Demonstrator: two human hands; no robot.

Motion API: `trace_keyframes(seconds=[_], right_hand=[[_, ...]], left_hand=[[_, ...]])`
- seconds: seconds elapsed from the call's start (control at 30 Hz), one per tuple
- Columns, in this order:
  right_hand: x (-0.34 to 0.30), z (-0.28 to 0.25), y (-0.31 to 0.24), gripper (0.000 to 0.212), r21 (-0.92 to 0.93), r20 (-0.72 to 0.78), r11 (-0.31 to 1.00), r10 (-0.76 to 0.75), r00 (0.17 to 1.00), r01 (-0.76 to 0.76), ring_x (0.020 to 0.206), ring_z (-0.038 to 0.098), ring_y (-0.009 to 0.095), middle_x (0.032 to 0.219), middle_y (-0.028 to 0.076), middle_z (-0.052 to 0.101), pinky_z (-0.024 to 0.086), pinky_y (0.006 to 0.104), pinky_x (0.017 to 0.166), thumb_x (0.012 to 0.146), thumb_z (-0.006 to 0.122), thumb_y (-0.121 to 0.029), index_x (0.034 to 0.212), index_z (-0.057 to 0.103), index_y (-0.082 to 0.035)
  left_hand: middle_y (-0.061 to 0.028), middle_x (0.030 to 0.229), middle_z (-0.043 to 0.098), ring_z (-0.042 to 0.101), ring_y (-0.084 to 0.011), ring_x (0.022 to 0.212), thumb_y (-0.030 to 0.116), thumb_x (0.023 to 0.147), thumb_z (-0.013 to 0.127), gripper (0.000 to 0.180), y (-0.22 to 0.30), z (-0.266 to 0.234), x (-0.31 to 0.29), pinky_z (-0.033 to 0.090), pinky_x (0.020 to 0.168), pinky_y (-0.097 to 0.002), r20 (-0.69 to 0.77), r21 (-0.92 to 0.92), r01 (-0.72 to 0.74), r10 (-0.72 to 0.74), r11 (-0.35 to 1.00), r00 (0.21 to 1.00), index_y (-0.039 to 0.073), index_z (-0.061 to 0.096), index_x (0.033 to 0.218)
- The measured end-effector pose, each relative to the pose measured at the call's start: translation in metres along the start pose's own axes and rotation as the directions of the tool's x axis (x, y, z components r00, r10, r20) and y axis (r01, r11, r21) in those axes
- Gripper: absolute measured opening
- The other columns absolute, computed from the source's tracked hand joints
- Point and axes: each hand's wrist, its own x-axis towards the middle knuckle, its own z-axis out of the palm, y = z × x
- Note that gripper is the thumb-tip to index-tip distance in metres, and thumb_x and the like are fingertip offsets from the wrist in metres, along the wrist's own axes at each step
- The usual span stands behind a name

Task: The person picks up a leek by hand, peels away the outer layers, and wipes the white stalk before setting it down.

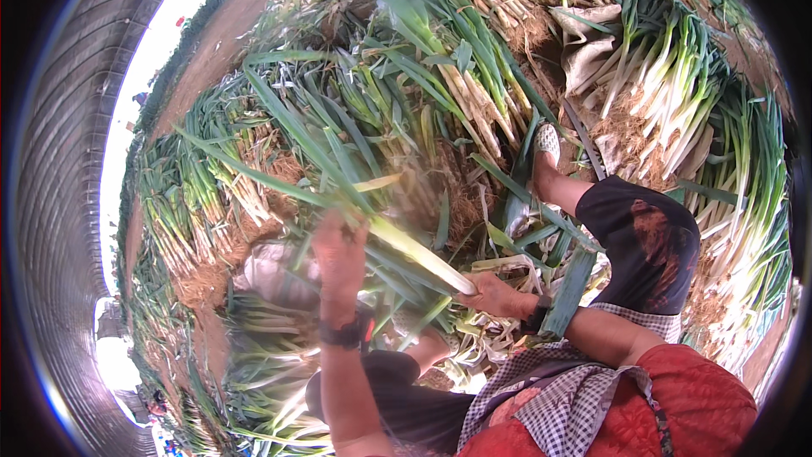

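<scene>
A leek [416, 252] lies slantwise in front of me, its white stem toward my right hand and its long green leaves fanning up to the left. My right hand [497, 296] is closed round the white end of the stem. My left hand [339, 245], slightly blurred, is closed at the place where the stem turns to green leaves. A yellowed leaf [378, 183] sticks out just above that hand. Whether the left fingers hold the whole stem or only some leaves is hard to make out. Dark bands circle both wrists.
Heaps of leeks with brown roots [655, 110] lie to the right, and more heaps [216, 228] to the left. Stripped leaves [486, 343] litter the ground between my legs. A beige cloth [589, 46] lies among the far leeks. A ribbed curved wall [68, 169] rises at left.
</scene>
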Motion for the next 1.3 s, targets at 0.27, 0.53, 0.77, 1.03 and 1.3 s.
trace_keyframes(seconds=[0.27,0.53,0.77,1.03,1.3], right_hand=[[0.006,-0.005,-0.006,0.022,-0.178,-0.176,0.983,0.008,0.984,-0.04,0.065,0.061,0.024,0.071,0.013,0.061,0.048,0.0362,0.061,0.085,0.062,-0.015,0.094,0.059,0.004],[0.01,-0.04,0.0,0.027,-0.271,-0.218,0.953,0.074,0.973,-0.134,0.072,0.061,0.033,0.077,0.025,0.06,0.047,0.0405,0.069,0.085,0.065,-0.018,0.098,0.06,0.006],[0.017,-0.041,0.008,0.028,-0.447,-0.231,0.891,-0.199,0.952,0.078,0.074,0.062,0.04,0.076,0.026,0.061,0.049,0.0435,0.067,0.084,0.068,-0.017,0.098,0.057,0.005],[0.011,-0.049,-0.005,0.029,-0.436,-0.145,0.893,-0.195,0.97,0.114,0.074,0.063,0.041,0.075,0.025,0.062,0.049,0.0448,0.065,0.084,0.068,-0.018,0.1,0.054,0.002],[0.009,-0.055,-0.002,0.026,-0.547,-0.037,0.816,-0.246,0.969,0.186,0.074,0.062,0.042,0.075,0.024,0.062,0.049,0.0452,0.066,0.083,0.067,-0.019,0.097,0.053,-0.001]], left_hand=[[-0.0042,0.081,0.065,0.06,-0.0085,0.068,-0.001,0.084,0.065,0.013,0.044,0.019,-0.019,0.05,0.059,-0.0241,0.538,-0.234,0.381,-0.207,0.895,0.817,0.001,0.063,0.096],[-0.0083,0.089,0.068,0.063,-0.0148,0.077,0.008,0.092,0.057,0.014,-0.031,0.03,-0.037,0.051,0.063,-0.0248,0.651,0.292,-0.269,0.016,0.918,0.759,0.005,0.069,0.1],[-0.0181,0.13,0.056,0.052,-0.0295,0.123,0.018,0.091,0.056,0.036,-0.033,-0.013,0.042,0.044,0.104,-0.0388,-0.205,0.307,-0.035,0.102,0.951,0.973,0.005,0.06,0.124],[-0.0132,0.131,0.055,0.05,-0.0299,0.125,0.045,0.079,0.072,0.059,-0.003,-0.073,0.078,0.015,0.117,-0.0501,0.495,0.558,-0.023,-0.31,0.83,0.811,0.005,0.062,0.121],[-0.0083,0.124,0.061,0.061,-0.013,0.096,0.017,0.076,0.078,0.051,0.016,-0.07,0.069,0.05,0.086,-0.0341,0.582,0.219,0.256,-0.337,0.942,0.74,0.005,0.061,0.123]])
